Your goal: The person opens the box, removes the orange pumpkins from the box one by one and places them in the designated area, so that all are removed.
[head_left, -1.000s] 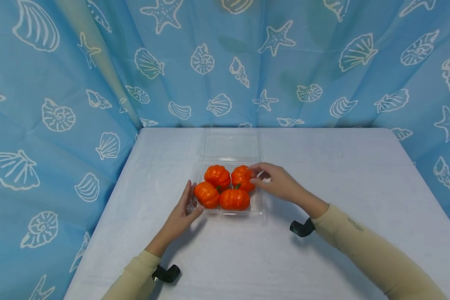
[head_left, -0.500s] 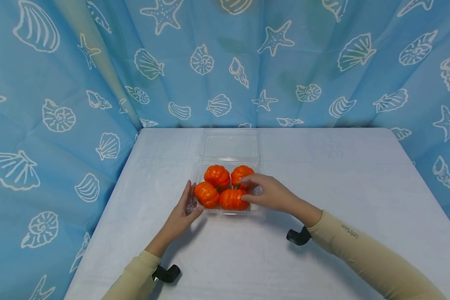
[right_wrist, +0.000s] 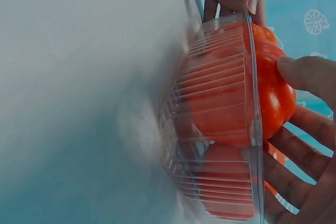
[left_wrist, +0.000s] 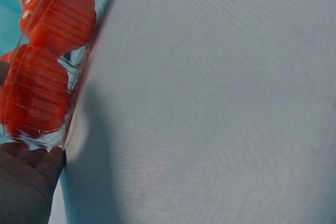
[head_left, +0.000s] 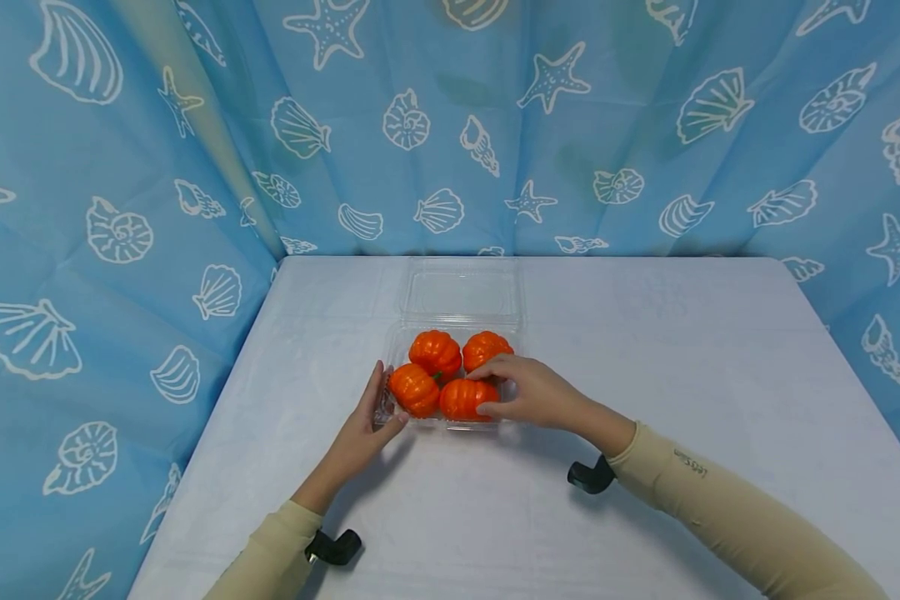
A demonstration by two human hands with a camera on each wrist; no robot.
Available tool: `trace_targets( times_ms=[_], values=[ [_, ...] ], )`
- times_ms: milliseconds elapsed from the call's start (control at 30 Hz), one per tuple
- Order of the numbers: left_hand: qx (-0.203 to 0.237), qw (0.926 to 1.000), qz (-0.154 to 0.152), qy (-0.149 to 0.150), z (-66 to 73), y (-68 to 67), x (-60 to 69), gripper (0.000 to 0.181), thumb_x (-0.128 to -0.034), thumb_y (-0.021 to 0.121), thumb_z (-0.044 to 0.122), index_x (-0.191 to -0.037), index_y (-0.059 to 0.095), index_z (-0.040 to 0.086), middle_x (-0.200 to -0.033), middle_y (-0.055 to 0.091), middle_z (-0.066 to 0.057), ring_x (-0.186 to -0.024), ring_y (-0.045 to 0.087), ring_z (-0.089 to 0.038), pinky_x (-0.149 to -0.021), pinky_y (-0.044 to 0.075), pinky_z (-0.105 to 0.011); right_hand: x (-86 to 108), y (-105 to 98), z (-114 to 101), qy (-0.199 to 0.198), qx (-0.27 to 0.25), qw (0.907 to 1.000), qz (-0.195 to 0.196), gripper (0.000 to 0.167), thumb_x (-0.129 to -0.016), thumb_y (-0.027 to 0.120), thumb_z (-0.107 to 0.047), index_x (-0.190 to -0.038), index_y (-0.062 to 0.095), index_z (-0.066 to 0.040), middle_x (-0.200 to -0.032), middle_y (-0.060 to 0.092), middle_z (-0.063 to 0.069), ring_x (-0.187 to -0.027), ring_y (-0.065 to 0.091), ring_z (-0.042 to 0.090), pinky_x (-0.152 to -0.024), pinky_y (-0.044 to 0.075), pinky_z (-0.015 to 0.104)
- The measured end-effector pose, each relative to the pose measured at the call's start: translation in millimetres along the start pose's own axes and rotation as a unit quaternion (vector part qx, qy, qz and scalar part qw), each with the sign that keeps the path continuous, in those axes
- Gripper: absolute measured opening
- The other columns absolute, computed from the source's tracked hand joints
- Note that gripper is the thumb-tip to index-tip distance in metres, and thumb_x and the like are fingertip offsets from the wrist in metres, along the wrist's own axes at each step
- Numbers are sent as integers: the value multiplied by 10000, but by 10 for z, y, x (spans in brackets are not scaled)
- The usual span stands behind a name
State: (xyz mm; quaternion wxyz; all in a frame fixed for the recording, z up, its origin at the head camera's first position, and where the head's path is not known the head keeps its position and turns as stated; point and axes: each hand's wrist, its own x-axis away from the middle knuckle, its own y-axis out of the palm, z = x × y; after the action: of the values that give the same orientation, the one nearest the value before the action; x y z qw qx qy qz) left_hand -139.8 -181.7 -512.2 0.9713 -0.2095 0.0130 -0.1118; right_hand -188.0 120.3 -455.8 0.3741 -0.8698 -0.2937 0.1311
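A clear plastic clamshell container lies with its lid folded back, holding several shiny orange pumpkins. My right hand holds the front-right pumpkin, thumb on its near side and fingers over its far side. In the right wrist view that pumpkin shows above the rim, between thumb and fingers. My left hand rests against the container's left side, fingers fairly straight along the wall, thumb at the front-left corner. The front-left pumpkin, back-left pumpkin and back-right pumpkin sit inside.
A white cloth covers the table around the container. Behind and to the left hangs a blue curtain printed with shells and starfish. Both wrists carry dark camera mounts, the right mount close above the cloth.
My right hand has left the back-right pumpkin, come toward the front, and taken hold of the front-right pumpkin. The left hand and the container have stayed in place.
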Motion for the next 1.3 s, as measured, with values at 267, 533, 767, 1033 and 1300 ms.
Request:
trace_targets(
  times_ms=[267, 533, 767, 1033, 1300],
  values=[
    [39, 10000, -13, 51, -7, -5, -2, 913, -984, 685, 215, -1650, 66, 121, -1679, 231, -89, -1499, 318, -314, -1162, 337, -543, 8, 13, 24, -259, 241, 9993, 85, 427, -884, 803, -307, -1276, 699, -169, -1304, 666, -6, -1186, 607, 231, -1037, 504, 481],
    [26, 10000, 3, 69, -12, -5, 1, 919, -981, 693, 257, -1650, 77, 124, -1677, 235, -89, -1516, 282, -295, -1156, 347, -530, 39, -13, 31, -372, 94, 9992, 142, 468, -874, 811, -315, -1309, 696, -188, -1307, 637, -11, -1224, 579, 228, -1047, 498, 484],
    [47, 10000, -18, 77, 1, -5, 10, 917, -984, 689, 254, -1650, 73, 122, -1678, 232, -90, -1520, 273, -290, -1159, 338, -536, 48, -23, 38, -438, 40, 9990, -11, 455, -891, 796, -294, -1322, 678, -209, -1312, 643, -44, -1154, 598, 176, -999, 531, 432],
    [46, 10000, -9, 47, 3, -4, 13, 916, -983, 692, 252, -1650, 77, 125, -1679, 231, -89, -1522, 268, -287, -1173, 316, -528, 45, 10, 5, -228, -83, 9997, 23, 458, -912, 765, -342, -1324, 652, -177, -1217, 657, -54, -1000, 598, 145, -882, 572, 390],
    [53, 10000, -30, 71, 8, -2, 17, 914, -987, 683, 259, -1650, 69, 126, -1682, 221, -83, -1530, 244, -282, -1178, 298, -524, 5, 60, -34, 24, 83, 9997, 235, 383, -926, 740, -405, -1251, 685, -209, -1069, 652, -100, -905, 586, 150, -792, 553, 324]
  ],
)
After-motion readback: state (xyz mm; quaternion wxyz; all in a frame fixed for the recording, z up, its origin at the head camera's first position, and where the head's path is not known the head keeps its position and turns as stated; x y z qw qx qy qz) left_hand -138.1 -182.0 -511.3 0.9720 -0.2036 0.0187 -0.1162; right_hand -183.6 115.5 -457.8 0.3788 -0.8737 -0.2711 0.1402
